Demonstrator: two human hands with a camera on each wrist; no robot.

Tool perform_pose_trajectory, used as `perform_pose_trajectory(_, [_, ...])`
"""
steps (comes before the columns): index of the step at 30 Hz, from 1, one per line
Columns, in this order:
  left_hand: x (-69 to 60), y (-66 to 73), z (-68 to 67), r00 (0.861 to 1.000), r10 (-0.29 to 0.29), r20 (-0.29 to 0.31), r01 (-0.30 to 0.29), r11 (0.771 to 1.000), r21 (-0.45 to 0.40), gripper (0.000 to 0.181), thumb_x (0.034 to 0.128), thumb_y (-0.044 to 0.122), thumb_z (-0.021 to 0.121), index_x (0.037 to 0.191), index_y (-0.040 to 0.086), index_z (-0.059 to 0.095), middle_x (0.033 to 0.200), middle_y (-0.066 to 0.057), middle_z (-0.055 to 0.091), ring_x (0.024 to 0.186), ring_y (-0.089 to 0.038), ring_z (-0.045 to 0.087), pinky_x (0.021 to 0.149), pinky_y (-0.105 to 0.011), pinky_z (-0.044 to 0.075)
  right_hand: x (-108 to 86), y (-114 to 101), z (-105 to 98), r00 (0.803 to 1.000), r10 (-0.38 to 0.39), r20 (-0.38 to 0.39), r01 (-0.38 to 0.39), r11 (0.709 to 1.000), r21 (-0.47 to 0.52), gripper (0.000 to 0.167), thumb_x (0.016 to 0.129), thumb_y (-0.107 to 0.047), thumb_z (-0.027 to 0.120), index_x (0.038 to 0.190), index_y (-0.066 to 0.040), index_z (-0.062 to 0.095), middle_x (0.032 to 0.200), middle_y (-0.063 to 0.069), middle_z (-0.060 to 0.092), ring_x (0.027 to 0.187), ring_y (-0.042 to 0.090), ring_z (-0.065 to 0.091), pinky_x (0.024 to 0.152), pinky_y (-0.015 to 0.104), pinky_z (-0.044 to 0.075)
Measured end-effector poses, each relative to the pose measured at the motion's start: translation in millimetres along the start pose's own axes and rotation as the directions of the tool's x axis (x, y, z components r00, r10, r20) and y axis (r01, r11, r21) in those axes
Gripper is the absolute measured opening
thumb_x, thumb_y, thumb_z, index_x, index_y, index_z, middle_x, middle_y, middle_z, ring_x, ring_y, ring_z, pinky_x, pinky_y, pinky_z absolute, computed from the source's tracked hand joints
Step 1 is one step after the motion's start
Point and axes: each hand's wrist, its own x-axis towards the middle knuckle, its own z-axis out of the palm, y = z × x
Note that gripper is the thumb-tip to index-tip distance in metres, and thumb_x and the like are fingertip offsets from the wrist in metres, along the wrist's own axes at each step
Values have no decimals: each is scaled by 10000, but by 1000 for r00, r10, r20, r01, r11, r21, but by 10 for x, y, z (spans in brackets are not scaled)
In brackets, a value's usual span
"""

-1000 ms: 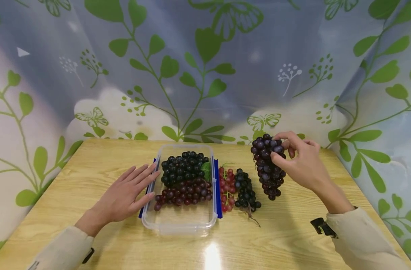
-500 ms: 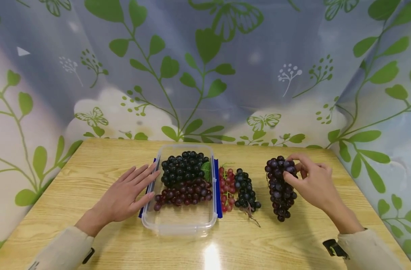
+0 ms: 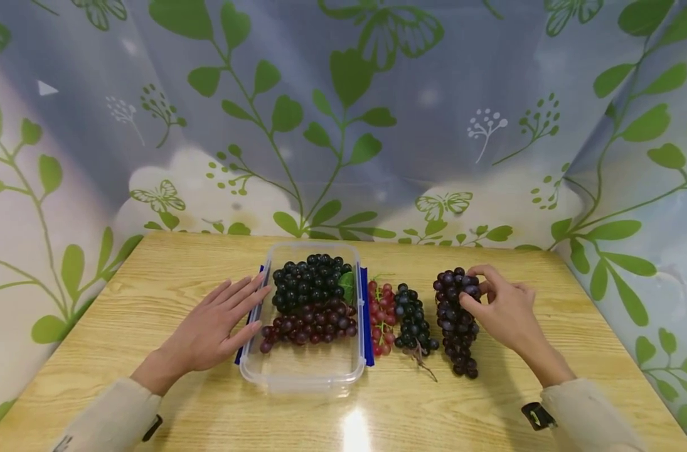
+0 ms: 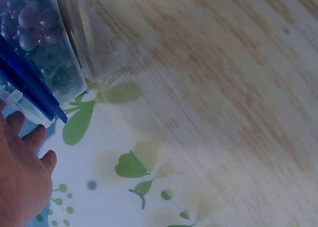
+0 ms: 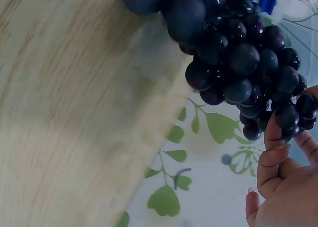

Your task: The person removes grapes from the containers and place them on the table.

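My right hand [image 3: 504, 314] pinches the upper end of a dark purple grape bunch [image 3: 455, 329] between thumb and fingers. The bunch hangs down toward the table at the right; whether its lower end touches the wood I cannot tell. In the right wrist view the fingers are at the end of the grape bunch [image 5: 238, 63]. My left hand [image 3: 210, 329] lies with straight fingers at the left rim of a clear plastic container [image 3: 300, 380]. Inside it are a black grape bunch [image 3: 306, 285] with a green leaf and a dark red bunch [image 3: 309, 325] in front.
Right of the container lie a small red grape bunch [image 3: 383, 317] and a small black one [image 3: 413, 320] with a bare stem. Blue locking flaps [image 3: 368, 317] stick out at the container's sides. A patterned curtain [image 3: 354, 157] stands behind the wooden table [image 3: 411, 414].
My right hand has lowered the purple grape bunch toward the table, first to the right and then slightly back left. The left hand stays at the container.
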Motion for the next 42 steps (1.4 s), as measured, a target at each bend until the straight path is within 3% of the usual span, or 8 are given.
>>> perform_pose_trajectory(11, [-5,-10,15,1000,-4,3,4,1000,-3,587,1002,397,460,1517,161,306,1573,-42,201,1407,-275,233,1121,-497,166,76,87,156,999,29,23,-28,999,-21,431,917,-342,598,1262,-97,518,923,130,633,707,225,521,912,613,164])
perform_pose_trajectory(23, [-1,-1,13,1000,-3,5,3,1000,-17,588,1004,382,465,1523,173,288,1575,-33,195,1405,-285,239,1115,-510,175,130,69,265,999,31,34,-30,999,-26,449,923,-351,599,1284,-96,516,935,126,631,754,246,550,916,621,167])
perform_pose_trajectory(28, [-6,-1,12,1000,-8,6,8,1000,-18,586,1004,381,465,1523,172,291,1575,-33,197,1405,-284,237,1114,-514,176,173,49,316,994,36,104,-32,999,-42,437,930,-353,599,1288,-117,510,944,97,625,698,204,542,927,629,163])
perform_pose_trajectory(34, [-11,4,20,1000,-9,11,9,1000,-22,582,1005,383,460,1520,165,299,1575,-34,197,1404,-284,239,1110,-522,180,202,27,369,970,52,238,-22,992,-127,450,955,-329,577,1345,-118,499,991,89,645,796,244,572,881,642,185])
perform_pose_trajectory(42, [-8,-2,12,1000,-5,4,5,1000,-12,582,1004,385,459,1519,165,300,1574,-34,201,1403,-282,244,1108,-529,184,242,14,378,958,63,281,-18,987,-160,453,982,-341,522,1377,-124,485,835,1,635,737,229,552,912,664,169])
